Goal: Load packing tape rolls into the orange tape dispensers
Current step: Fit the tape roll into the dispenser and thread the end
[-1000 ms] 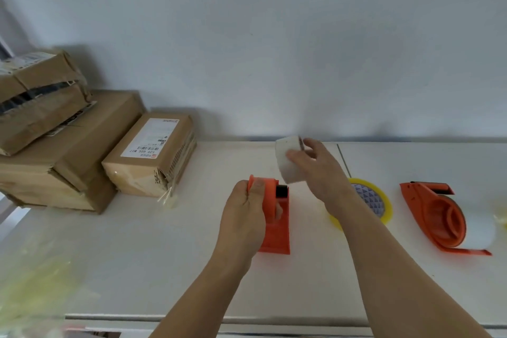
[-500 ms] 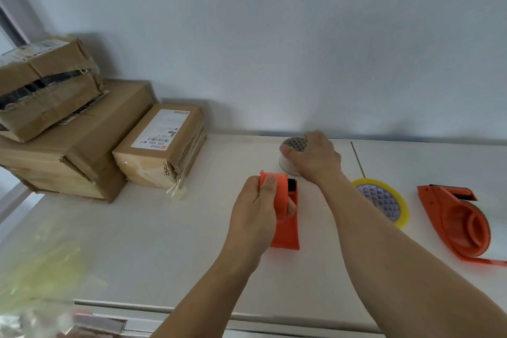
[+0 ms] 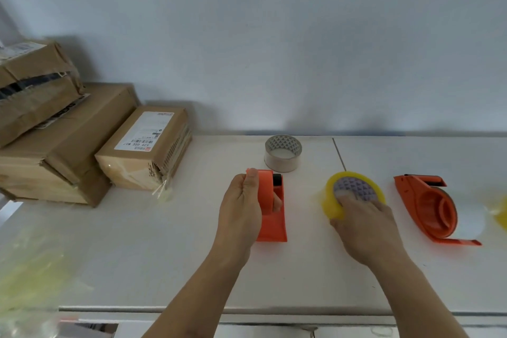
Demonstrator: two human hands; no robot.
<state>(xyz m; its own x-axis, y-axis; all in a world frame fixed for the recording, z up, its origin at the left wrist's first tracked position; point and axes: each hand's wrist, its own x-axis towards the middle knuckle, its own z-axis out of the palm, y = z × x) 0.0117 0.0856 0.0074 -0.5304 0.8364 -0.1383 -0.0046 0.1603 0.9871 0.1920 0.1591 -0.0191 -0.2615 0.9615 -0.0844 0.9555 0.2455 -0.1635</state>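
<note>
The left hand gripped the orange dispenser upright on the table. Just to its right, the right hand closed around the yellow tape roll, fingers over the near rim. The roll looked light, stiff and slick; taking it across the rim seemed best.

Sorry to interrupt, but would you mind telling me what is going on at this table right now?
A person is loading tape dispensers. The left hand holds an orange tape dispenser upright on the white table; it appears to hold no roll. The right hand grips a yellow tape roll lying beside it. A nearly used-up white roll stands behind them, untouched. To the right, a second orange dispenser lies on its side with a roll already in it. Cardboard parcels are stacked at the left.
</note>
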